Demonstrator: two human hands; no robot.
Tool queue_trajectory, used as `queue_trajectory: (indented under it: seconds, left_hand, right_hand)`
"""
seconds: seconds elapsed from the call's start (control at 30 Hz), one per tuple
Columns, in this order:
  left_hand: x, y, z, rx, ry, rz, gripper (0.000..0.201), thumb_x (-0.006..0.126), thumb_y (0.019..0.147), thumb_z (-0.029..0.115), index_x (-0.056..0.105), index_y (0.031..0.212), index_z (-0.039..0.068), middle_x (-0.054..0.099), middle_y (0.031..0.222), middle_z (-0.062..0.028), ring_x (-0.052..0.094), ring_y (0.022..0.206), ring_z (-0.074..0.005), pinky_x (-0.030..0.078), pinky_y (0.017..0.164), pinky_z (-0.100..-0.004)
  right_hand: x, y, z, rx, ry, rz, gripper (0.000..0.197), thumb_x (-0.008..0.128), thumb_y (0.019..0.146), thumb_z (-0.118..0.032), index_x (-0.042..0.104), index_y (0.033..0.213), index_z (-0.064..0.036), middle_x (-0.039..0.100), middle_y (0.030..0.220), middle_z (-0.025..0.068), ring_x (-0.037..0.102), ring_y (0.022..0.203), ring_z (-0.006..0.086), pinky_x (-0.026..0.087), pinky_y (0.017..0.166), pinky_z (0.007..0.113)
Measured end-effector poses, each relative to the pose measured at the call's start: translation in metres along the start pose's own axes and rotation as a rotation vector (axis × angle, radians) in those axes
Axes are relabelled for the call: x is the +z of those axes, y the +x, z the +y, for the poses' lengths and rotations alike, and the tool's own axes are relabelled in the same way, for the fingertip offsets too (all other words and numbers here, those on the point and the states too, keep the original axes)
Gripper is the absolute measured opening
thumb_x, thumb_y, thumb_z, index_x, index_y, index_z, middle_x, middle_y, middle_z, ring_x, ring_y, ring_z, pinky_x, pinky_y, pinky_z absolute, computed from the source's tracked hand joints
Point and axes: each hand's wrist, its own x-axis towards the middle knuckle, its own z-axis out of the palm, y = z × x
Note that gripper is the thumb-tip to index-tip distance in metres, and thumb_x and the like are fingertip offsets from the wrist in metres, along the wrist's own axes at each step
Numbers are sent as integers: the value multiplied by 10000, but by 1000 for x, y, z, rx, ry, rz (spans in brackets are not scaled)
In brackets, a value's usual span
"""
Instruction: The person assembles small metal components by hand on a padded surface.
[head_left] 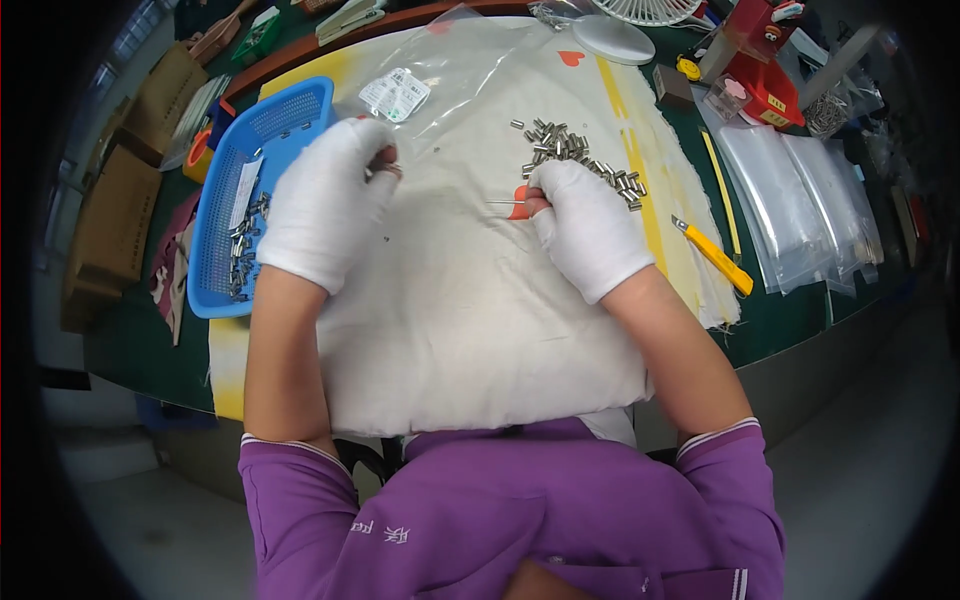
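My left hand [330, 200], in a white glove with bare fingertips, is closed in a pinch beside the blue basket. A small bit shows at its fingertips, too little to name. My right hand [590, 228], gloved the same way, pinches a thin metal pin [503, 202] that points left over an orange patch on the cloth. Just beyond the right hand lies a pile of short silver metal cylinders [565, 145]. More small metal cylinders [243, 255] lie in the blue basket [208, 250], partly hidden by my left hand.
A clear plastic bag [480, 50] with a white label [396, 95] lies at the back of the padded white cloth [470, 330]. At right are a yellow box cutter [718, 258], stacked clear bags [775, 200] and a red bin [765, 90]. Cardboard boxes [115, 215] stand far left.
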Motion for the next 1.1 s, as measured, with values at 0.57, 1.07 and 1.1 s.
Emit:
queue_trajectory:
  seconds: [0.57, 1.07, 1.1]
  left_hand:
    - [7, 3, 0, 23, -49, 0, 151, 651, 816, 86, 663, 957, 34, 642, 903, -100, 630, 780, -211, 495, 723, -298]
    - [100, 62, 49, 95, 13, -334, 145, 626, 773, 152, 686, 883, 77, 661, 865, -158, 638, 789, -310, 500, 718, -373]
    - [101, 63, 49, 91, 54, -367, 147, 622, 771, 148, 686, 877, 69, 664, 844, -164, 640, 772, -313, 501, 709, -379]
  right_hand:
    - [-6, 20, 27, 209, 262, 334, 142, 536, 910, -136, 595, 979, -26, 650, 886, 155, 620, 837, 305, 488, 754, 364]
    - [-7, 22, 42, 133, 308, 406, 134, 605, 826, -117, 622, 939, -47, 639, 929, 172, 602, 886, 346, 487, 786, 399]
    - [-7, 22, 43, 141, 309, 410, 134, 605, 826, -117, 622, 939, -47, 639, 929, 172, 602, 886, 346, 487, 786, 399]
